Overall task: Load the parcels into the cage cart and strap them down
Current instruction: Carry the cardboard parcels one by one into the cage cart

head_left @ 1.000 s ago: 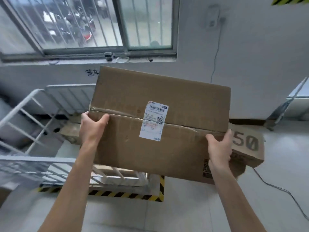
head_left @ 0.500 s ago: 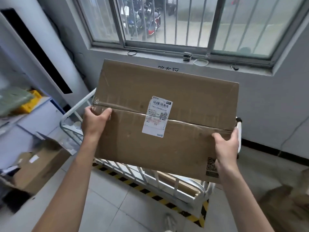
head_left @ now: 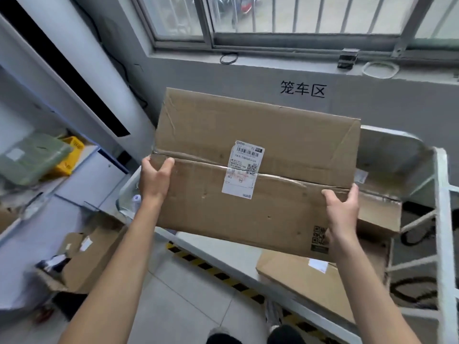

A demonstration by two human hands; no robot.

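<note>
Both hands hold a taped cardboard parcel above the white cage cart: left hand and right hand grip its side edges. Its white shipping label carries barcodes; behind it the wall reads "笼车区".

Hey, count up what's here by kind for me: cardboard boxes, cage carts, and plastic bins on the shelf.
Cardboard boxes: 4 – held box, one behind it in the cart, one lower in the cart, open box on the floor
Cage carts: 1
Plastic bins: 2 – green, yellow
Total: 7
</note>
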